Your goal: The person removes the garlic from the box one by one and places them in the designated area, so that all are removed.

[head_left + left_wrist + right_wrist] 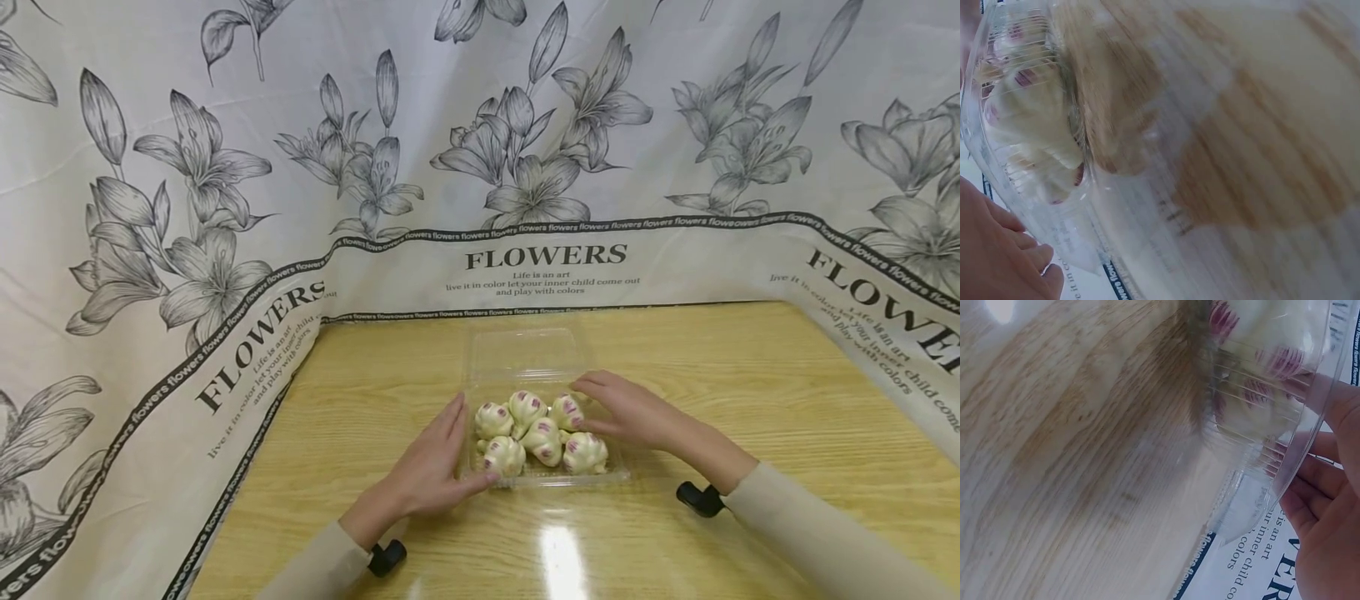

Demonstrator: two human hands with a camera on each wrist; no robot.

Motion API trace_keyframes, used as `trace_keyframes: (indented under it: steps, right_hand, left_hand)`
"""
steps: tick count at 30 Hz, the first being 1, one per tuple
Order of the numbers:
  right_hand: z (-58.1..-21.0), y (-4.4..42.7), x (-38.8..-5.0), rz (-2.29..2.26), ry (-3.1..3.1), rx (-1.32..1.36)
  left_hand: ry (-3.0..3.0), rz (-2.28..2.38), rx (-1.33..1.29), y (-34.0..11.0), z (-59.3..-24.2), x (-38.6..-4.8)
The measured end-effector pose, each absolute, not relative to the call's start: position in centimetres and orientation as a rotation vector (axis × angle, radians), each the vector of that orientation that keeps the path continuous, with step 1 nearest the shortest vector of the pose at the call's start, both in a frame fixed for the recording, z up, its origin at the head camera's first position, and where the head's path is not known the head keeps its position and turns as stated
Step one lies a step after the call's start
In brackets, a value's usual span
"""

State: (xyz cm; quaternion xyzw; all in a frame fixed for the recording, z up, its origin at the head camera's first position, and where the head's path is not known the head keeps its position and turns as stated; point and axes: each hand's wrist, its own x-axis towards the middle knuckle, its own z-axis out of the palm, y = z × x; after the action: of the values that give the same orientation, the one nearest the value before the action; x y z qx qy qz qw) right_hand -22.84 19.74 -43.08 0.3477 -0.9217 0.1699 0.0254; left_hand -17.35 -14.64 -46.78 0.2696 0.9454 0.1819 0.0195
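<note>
A clear plastic clamshell box (pixel 617 478) sits on the table with its lid (pixel 525 352) folded back on the far side. Several white garlic bulbs (pixel 543 442) with purple marks lie in its base. My left hand (pixel 429 468) holds the box at its left side, fingers along the outside and thumb over the near left corner. On the opposite side my right hand (pixel 630 410) grips the wall. In the right wrist view the right hand (pixel 1329 494) has its thumb over the rim and its other fingers outside. The left thumb is hidden in the left wrist view.
The wood-grain table (pixel 720 350) reflects a bright light near its front. A white cloth (pixel 540 275) printed with flowers and lettering hangs behind the table and along both sides. Black wrist devices (pixel 699 498) sit under the cuffs.
</note>
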Motion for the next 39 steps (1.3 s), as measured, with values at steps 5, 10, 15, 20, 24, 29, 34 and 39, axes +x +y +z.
trace_keyframes:
  steps: [5, 10, 15, 20, 24, 29, 34, 39]
  right_hand:
    - [-43.3, 19.4, -23.2, 0.493, -2.842, 1.108]
    - [-43.6, 19.2, -23.6, 0.495, -2.82, 1.149]
    - [-43.7, 19.4, -24.0, 0.56, -2.821, 1.173]
    - [-43.7, 19.5, -24.3, 0.618, -2.839, 1.206]
    - [-43.8, 19.6, -24.5, 0.658, -2.857, 1.211]
    - [-43.8, 19.7, -24.7, 0.674, -2.863, 1.22]
    - [-43.6, 19.9, -24.6, 0.71, -2.841, 1.22]
    - [-42.7, 20.2, -24.2, 0.773, -2.847, 1.145]
  left_hand:
    - [2.934, 0.56, 0.815, -14.1, -46.8, -17.5]
    - [2.932, 0.557, 0.819, -13.8, -47.0, -17.7]
    - [2.923, 0.563, 0.814, -13.7, -47.0, -18.0]
    - [2.915, 0.551, 0.811, -13.7, -47.0, -18.2]
    - [2.912, 0.542, 0.806, -13.6, -47.1, -18.3]
    - [2.926, 0.53, 0.796, -13.6, -47.2, -18.4]
    - [2.933, 0.528, 0.786, -13.6, -47.4, -18.3]
    - [2.926, 0.543, 0.782, -13.5, -47.4, -18.1]
